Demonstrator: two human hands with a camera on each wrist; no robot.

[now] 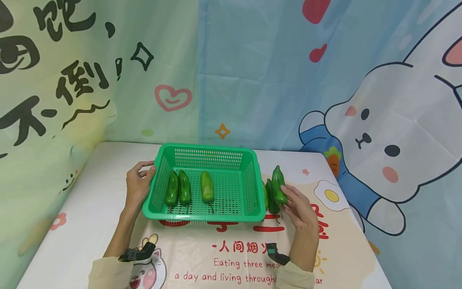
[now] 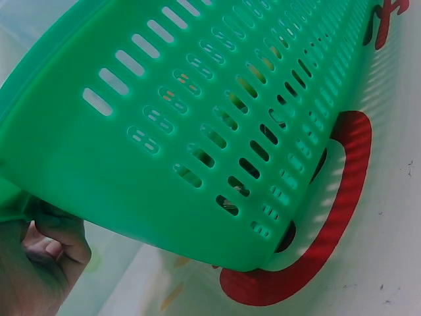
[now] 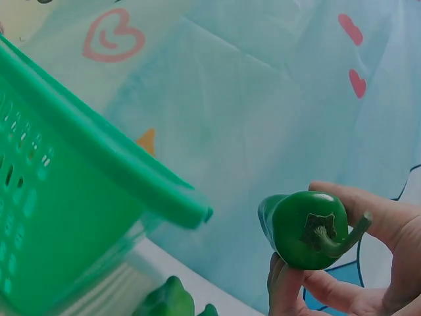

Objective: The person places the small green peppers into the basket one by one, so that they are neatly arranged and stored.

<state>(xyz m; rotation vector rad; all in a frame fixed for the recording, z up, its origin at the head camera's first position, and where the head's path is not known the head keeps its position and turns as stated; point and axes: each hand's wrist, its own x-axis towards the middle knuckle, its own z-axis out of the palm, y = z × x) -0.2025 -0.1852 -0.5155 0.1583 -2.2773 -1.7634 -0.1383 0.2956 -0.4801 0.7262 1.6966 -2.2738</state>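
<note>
A green plastic basket [image 1: 202,218] with slotted walls stands mid-table. Inside lie three green peppers: two dark ones [image 1: 172,188] [image 1: 185,187] side by side at the left and a paler one [image 1: 207,187] near the middle. My left hand [image 1: 138,185] holds the basket's left rim, its fingers curled at the edge in the left wrist view. To the right of the basket, my right hand [image 1: 301,206] pinches a green pepper [image 1: 278,180] between thumb and fingers; its stem end faces the right wrist camera. Below it, more green peppers [image 1: 272,204] lie beside the basket, partly hidden.
A printed cloth [image 1: 231,265] with red lettering covers the table. Behind the table hangs a curtain [image 1: 245,88] with cartoon drawings, close to the basket's far side. A dark strap [image 1: 138,253] sits on each wrist.
</note>
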